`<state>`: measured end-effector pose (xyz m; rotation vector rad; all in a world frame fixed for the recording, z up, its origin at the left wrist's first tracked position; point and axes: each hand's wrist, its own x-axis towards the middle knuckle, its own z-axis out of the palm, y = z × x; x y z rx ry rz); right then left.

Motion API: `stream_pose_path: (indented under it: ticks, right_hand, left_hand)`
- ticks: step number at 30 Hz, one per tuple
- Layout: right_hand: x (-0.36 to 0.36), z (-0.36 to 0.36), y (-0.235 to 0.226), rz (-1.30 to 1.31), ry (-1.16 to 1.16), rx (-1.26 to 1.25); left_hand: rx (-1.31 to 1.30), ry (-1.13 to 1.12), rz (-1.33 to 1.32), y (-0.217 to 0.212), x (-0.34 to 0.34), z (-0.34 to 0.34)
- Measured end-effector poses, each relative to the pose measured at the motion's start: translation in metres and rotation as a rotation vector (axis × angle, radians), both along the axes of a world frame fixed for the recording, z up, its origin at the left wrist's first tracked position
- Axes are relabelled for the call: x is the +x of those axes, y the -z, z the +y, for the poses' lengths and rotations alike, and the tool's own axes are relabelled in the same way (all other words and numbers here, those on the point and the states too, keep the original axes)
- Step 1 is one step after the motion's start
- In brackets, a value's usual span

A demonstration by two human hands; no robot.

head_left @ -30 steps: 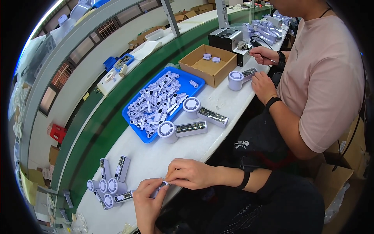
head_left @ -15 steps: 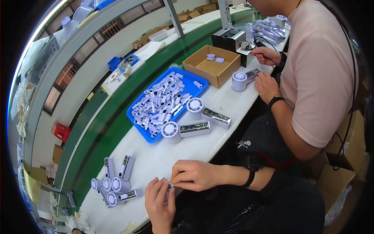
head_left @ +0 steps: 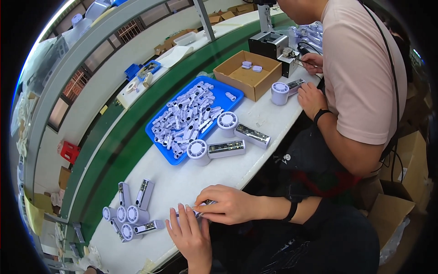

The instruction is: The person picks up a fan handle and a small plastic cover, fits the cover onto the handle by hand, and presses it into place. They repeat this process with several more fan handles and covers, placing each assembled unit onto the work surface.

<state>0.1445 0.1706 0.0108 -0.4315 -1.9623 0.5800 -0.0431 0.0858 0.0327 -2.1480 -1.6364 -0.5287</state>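
Note:
Near the front edge of the white table, my hands meet over a lavender handheld fan (head_left: 209, 202), its open handle showing a bit of circuit board. Most of it is hidden by my fingers. My left hand (head_left: 189, 232) grips it from the near side, fingers laid across it. From the right, my right hand (head_left: 228, 204) pinches at the handle; whether a smaller part is between the fingertips I cannot make out. Left of my hands lies a cluster of similar fans (head_left: 137, 213) with open handles. Two more fans (head_left: 226, 148) lie farther off, by the blue tray.
The blue tray (head_left: 234, 106) holds a heap of small lavender parts. Beyond it stands a cardboard box (head_left: 260, 86) with a few small pieces inside. A co-worker (head_left: 360, 82) on the right handles a tool beside a black machine (head_left: 269, 45). A green conveyor belt (head_left: 132, 132) runs behind.
The fan between my hands has turned, and its circuit board now shows. My left fingers have spread across it. The co-worker's tool hand has shifted slightly and the co-worker leans farther left.

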Motion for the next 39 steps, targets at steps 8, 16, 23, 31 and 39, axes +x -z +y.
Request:
stream_pose_path:
  ticks: [8,16,23,31,39]
  right_hand:
    - [0.003,0.001,0.004,-0.053,0.068,0.055]
    - [0.011,-0.014,-0.007,-0.254,0.198,0.13]
    - [0.008,-0.022,-0.026,-0.476,0.313,0.158]
    - [0.002,-0.023,-0.032,-0.582,0.39,0.209]
    - [0.004,-0.014,-0.024,-0.469,0.308,0.152]
  left_hand:
    - [-0.002,0.05,-0.03,-0.002,-0.002,0.008]
    - [0.072,0.041,-0.06,0.005,0.004,0.004]
    - [0.07,0.091,-0.075,-0.003,-0.005,0.007]
    - [0.048,0.145,-0.112,-0.029,0.005,0.008]
    - [-0.002,0.148,-0.136,-0.026,-0.001,0.011]
